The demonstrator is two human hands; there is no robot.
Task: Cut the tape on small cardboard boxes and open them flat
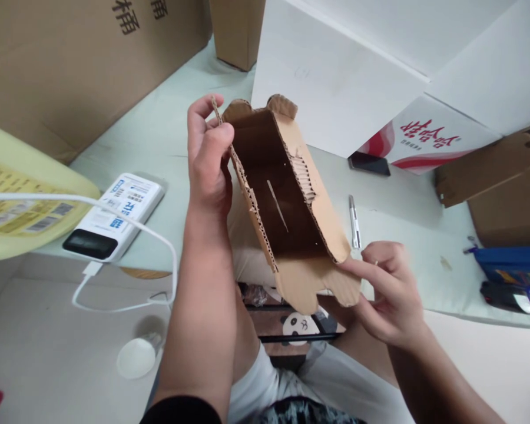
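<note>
A small open cardboard box (329, 221) is held up, tilted, between my hands over the table's front edge. Its top shows torn, ragged edges with bare corrugation, and a thin light slit runs across the dark bottom. My left hand (209, 156) grips the far left corner, thumb at the rim and fingers around the outside. At the near right corner, my right hand (391, 294) pinches the wavy-edged flap between thumb and index finger. A silver utility knife (354, 222) lies on the table just beyond my right hand.
On the left, a white power bank (115, 218) with a cable lies beside a yellow bottle (26, 200). A black phone (369, 164) rests by a white-red carton (424, 135). Large cardboard boxes (79, 59) stand behind. A blue pouch (507, 265) is at right.
</note>
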